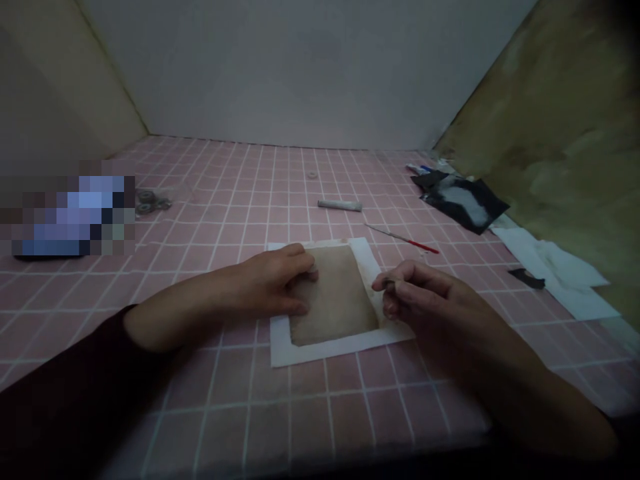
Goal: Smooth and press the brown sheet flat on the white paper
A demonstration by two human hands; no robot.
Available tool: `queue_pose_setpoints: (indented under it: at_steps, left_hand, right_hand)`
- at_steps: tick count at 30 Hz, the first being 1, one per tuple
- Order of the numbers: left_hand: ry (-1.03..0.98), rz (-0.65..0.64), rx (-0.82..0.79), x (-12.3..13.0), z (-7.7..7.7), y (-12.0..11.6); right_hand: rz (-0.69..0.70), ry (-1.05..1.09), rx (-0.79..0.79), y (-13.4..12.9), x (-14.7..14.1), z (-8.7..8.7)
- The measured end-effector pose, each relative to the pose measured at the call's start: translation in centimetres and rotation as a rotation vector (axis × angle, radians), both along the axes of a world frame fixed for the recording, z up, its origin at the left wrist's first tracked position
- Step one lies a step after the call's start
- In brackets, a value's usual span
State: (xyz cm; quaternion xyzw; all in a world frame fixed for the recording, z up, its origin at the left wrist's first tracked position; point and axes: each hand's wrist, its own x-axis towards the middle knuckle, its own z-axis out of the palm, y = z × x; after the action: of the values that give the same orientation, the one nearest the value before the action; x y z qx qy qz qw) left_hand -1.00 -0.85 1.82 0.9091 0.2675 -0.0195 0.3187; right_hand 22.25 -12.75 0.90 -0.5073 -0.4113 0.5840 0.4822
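A brownish-grey rectangular sheet (336, 293) lies on a larger white sheet (320, 355) on a pink table with white grid lines. My left hand (273, 280) rests on the left part of the brown sheet, thumb and fingers apart, with nothing visible in it. Over the right edge of the white sheet, my right hand (417, 293) is closed in a pinch on something small and dark that I cannot make out. The area under both palms is hidden.
Beyond the sheets lie a grey tube (340, 206), a small white ring (313, 175) and a thin red-handled tool (413, 243). Black packets (463, 200), white paper (563, 270) and a dark scrap (527, 278) lie right. Grey round items (150, 202) sit left beside a blurred-out object.
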Motion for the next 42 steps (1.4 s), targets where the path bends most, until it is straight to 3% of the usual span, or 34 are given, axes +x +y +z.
queue_pose_setpoints:
  at_steps: [18, 25, 33, 39, 42]
  left_hand:
    - [0.010, -0.003, 0.005, 0.0, -0.2, 0.1]
    - [0.005, -0.006, 0.016, 0.0, -0.3, 0.1]
    - [-0.014, -0.007, 0.010, -0.2, -0.4, 0.1]
    - [-0.036, -0.030, 0.001, -0.1, -0.4, 0.2]
    - [-0.050, -0.021, 0.014, -0.1, -0.5, 0.2]
  right_hand:
    - [-0.090, 0.038, 0.056, 0.0, -0.2, 0.2]
    - [-0.148, -0.054, 0.021, 0.0, -0.1, 0.5]
    - [-0.186, -0.006, -0.006, 0.8, 0.0, 0.4]
    - [-0.052, -0.230, -0.014, 2.2, 1.3, 0.5]
    - [0.080, -0.379, 0.089, 3.0, 2.1, 0.7]
